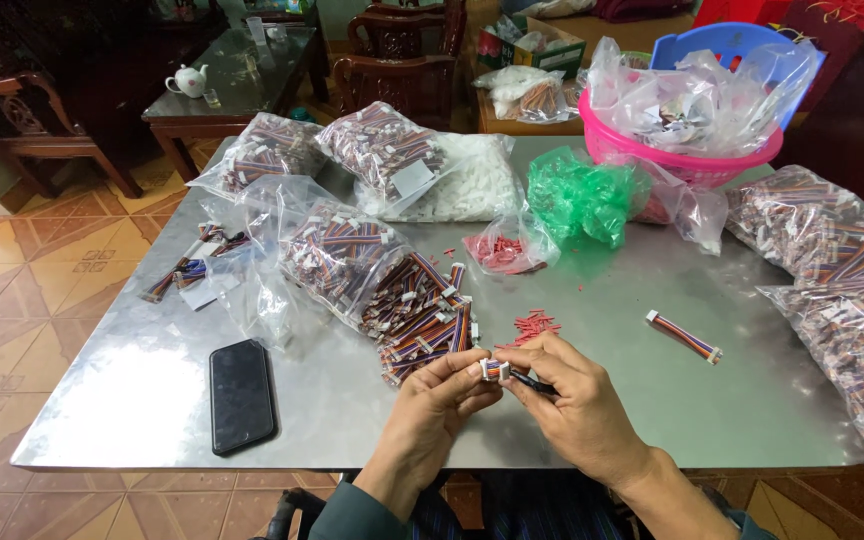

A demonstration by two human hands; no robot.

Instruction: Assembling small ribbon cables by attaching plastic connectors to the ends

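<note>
My left hand [439, 392] pinches a small white plastic connector on striped wires [493, 369] steady at its end, so my right hand [567, 392], gripping a thin black tool [533, 381], can work it. Just beyond my fingers lie loose red plastic pieces [534, 324], within reach; left of them spills a pile of striped wire harnesses [422, 312].

Clear plastic bags of striped cable pieces [382, 150] across table's far left; two more at right edge [857, 300]. Crumpled green bag [577, 195] at centre back. Black phone, dark screen [242, 395], near left.
</note>
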